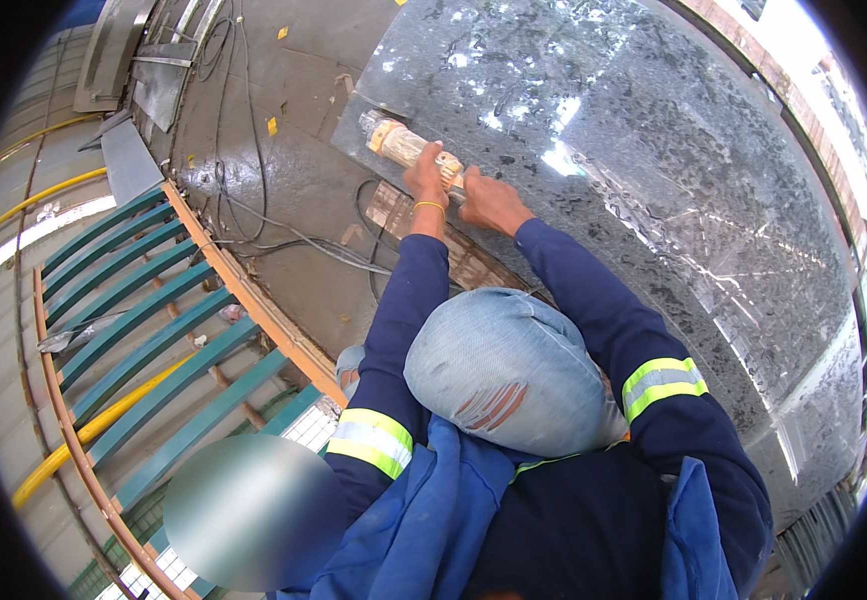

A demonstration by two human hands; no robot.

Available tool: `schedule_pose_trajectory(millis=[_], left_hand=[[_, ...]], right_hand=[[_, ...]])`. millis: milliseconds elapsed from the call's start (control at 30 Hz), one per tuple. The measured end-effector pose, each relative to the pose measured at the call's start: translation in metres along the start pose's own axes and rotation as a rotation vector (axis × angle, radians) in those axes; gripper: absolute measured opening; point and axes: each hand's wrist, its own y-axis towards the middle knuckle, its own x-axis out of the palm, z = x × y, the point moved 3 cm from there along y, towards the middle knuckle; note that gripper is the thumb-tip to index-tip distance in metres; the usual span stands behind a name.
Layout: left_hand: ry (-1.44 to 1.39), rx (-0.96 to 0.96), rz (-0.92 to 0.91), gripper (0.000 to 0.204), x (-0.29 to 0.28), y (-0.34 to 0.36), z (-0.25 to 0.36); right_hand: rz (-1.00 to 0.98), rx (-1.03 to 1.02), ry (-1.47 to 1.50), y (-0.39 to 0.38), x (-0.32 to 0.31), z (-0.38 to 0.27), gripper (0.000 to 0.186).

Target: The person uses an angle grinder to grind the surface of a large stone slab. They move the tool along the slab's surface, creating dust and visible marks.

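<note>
Both my hands grip a long, dusty tan power tool [404,145] with a metal head at its far left end; its exact kind I cannot make out. My left hand [428,182], with a yellow band at the wrist, is closed round the middle of the body. Behind it, my right hand [494,203] wraps the rear end. The tool's head lies at the left edge of a large grey metal sheet [514,110], whose surface is scuffed and shiny. Whether the head touches the sheet is unclear.
Dark cables [299,235] trail across the brown floor [294,180] to my left. A frame with green slats [184,325] and orange rails stands nearer, beside a yellow pipe [104,430]. Metal pieces [164,85] lie at the far left. My bent knee [504,370] is below my hands.
</note>
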Motion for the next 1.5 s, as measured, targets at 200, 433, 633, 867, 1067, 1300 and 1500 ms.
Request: schedule_pose_trajectory(millis=[200,433,633,867,1067,1300,1500], left_hand=[[0.020,0.011,0.038,0.041,-0.002,0.017,0.005],[0.040,0.008,0.067,0.037,-0.002,0.001,-0.001],[0.041,0.003,0.048,0.038,0.000,-0.008,-0.005],[0.033,0.030,0.024,0.039,-0.003,0.010,-0.003],[0.061,-0.008,0.023,0.042,-0.003,0.005,-0.002],[-0.013,0.030,0.000,0.040,-0.005,-0.009,-0.009],[-0.112,0.016,-0.042,0.042,-0.009,-0.021,-0.025]], right_hand=[[0.025,-0.015,-0.022,0.018,0.012,-0.004,0.039],[0.040,-0.050,0.007,0.003,0.006,0.002,0.046],[0.020,0.009,-0.033,-0.003,0.000,0.003,0.041],[0.041,-0.006,-0.006,0.013,0.008,0.003,0.044],[0.048,-0.038,-0.003,0.011,0.009,0.007,0.046],[0.045,-0.034,-0.003,0.004,0.009,0.010,0.045],[0.051,-0.006,0.011,0.000,0.007,0.013,0.041]])
